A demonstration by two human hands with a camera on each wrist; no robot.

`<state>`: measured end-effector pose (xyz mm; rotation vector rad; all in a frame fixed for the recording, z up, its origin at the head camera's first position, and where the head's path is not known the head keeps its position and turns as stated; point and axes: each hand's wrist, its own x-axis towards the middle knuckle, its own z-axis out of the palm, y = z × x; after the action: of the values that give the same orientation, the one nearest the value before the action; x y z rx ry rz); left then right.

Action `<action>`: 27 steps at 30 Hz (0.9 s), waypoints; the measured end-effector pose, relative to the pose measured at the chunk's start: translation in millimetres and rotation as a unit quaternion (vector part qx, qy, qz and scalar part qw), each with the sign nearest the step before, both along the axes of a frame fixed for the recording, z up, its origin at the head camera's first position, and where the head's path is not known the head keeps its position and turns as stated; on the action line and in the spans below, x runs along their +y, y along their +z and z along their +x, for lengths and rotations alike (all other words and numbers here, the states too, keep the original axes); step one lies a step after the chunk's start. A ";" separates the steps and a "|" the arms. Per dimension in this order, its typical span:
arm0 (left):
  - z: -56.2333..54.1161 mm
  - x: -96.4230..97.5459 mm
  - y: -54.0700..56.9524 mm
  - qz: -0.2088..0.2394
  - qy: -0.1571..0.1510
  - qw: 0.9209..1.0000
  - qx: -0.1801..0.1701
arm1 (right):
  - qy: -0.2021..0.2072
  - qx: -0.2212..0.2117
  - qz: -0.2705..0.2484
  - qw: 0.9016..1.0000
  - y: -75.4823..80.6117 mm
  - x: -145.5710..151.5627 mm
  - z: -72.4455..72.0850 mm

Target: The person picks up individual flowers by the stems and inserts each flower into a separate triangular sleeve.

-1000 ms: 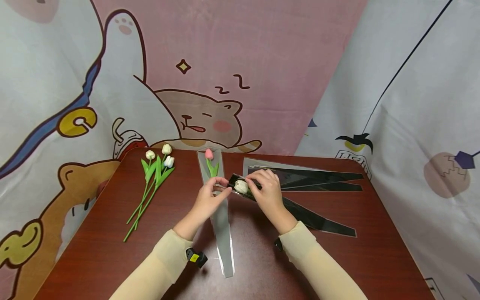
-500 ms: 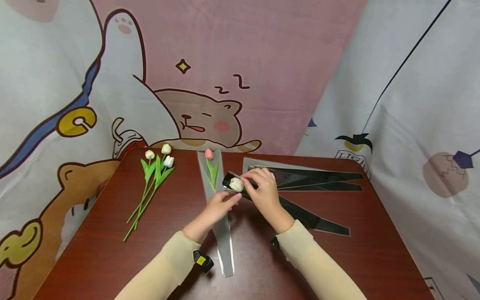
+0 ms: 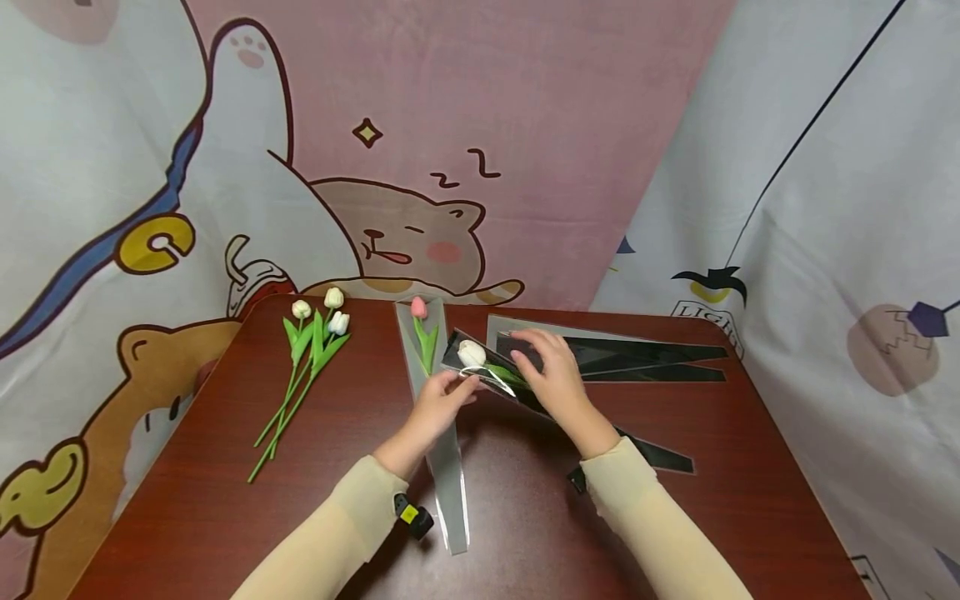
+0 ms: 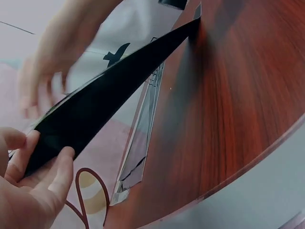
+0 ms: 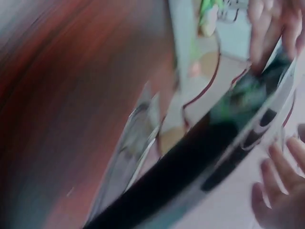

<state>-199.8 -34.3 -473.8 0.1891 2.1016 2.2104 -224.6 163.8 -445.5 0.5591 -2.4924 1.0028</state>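
My left hand [image 3: 437, 408] pinches the wide end of a black flower sleeve [image 3: 660, 457] with a clear front, held slanting over the table. Inside that end lies a white tulip [image 3: 471, 354] with green leaves. Seen by the left wrist camera, the thumb and fingers [image 4: 59, 174] hold the sleeve's dark back. My right hand [image 3: 555, 379] hovers over the sleeve's middle with loosely bent fingers, apart from it in both wrist views. Just left of the sleeve's mouth, a pink tulip [image 3: 418, 308] lies in a grey flower sleeve [image 3: 447, 483].
Several white tulips [image 3: 315, 350] with long green stems lie on the left of the brown table [image 3: 187, 517]. Flat black and grey sleeves [image 3: 637, 354] overlap at the back right. A cartoon-printed cloth [image 3: 525, 125] hangs behind the table.
My right hand has let go of the sleeve's mouth and moved right. The left hand has shifted right along the sleeve's near edge. More of the tulip's leaves now show.
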 end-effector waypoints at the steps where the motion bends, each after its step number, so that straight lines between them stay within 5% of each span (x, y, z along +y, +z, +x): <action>1: -1.1 -0.5 -0.4 0.011 0.003 1.000 -0.003 | -0.001 -0.033 0.016 0.999 -2.5 8.1 -1.9; 4: -4.5 -2.3 0.3 0.052 0.014 0.998 -0.012 | 0.004 -0.142 0.062 0.988 -12.7 31.6 -7.2; 7: -8.8 -4.6 1.9 0.102 0.030 0.994 -0.024 | 0.035 -0.257 0.062 0.964 -23.9 48.9 -9.7; 11: -13.0 -7.7 5.5 0.146 0.045 0.988 -0.024 | 0.078 -0.329 0.033 0.940 -35.0 58.7 -7.9; 19: -16.7 -12.1 12.2 0.169 0.055 0.984 -0.014 | 0.084 -0.277 -0.030 0.957 -28.2 43.3 3.9; 27: -7.5 -5.1 10.2 0.121 -0.035 0.992 -0.004 | 0.013 -0.177 -0.153 0.972 -19.2 16.4 6.8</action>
<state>-207.4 -39.4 -463.6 0.2651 1.7876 2.4134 -217.8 180.2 -464.7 0.3398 -2.5519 1.5811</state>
